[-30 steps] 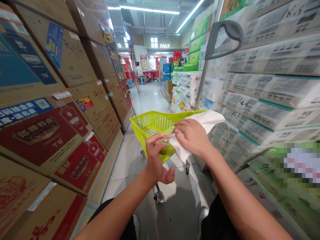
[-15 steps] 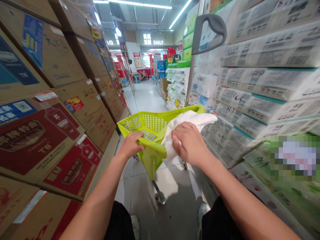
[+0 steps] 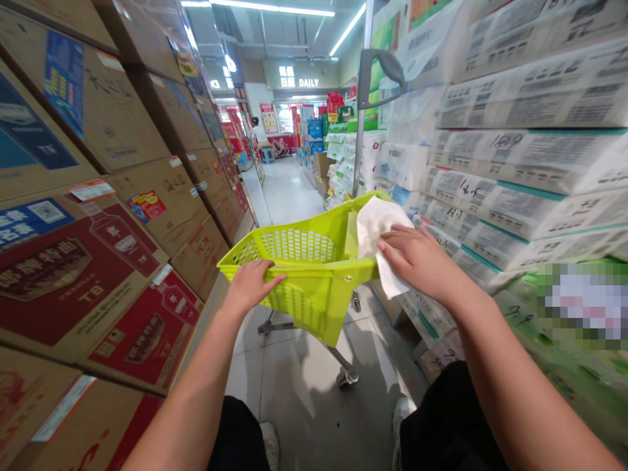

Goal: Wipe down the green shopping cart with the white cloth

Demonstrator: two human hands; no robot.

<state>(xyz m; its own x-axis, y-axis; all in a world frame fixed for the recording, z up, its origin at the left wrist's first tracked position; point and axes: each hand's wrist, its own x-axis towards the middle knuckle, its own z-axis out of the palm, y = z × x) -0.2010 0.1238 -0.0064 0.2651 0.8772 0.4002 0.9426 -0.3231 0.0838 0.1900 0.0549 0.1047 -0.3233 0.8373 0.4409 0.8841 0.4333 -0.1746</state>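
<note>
A lime-green rolling shopping basket (image 3: 314, 288) with perforated walls stands on the floor before me, turned at an angle. My left hand (image 3: 252, 281) holds its near left rim, fingers over the edge and thumb along the outside. A white cloth (image 3: 377, 226) is draped over the basket's right end. My right hand (image 3: 412, 255) presses and grips the cloth against the rim there, with part of the cloth hanging below. From the far right of the basket rises a metal pole with a grey loop handle (image 3: 363, 78). Caster wheels (image 3: 348, 378) show underneath.
Stacked cardboard cartons (image 3: 118, 261) line the left side closely. Wrapped white paper packs (image 3: 530, 157) are piled on the right, with green packs (image 3: 579, 386) lower down. Ahead, a tiled aisle (image 3: 287, 190) leads to shelves and a seated person (image 3: 259, 131).
The basket has rotated, its handle pole shifting left and its near corner moving right. My right hand has moved right and slightly up with the cloth. My left hand stays at the rim.
</note>
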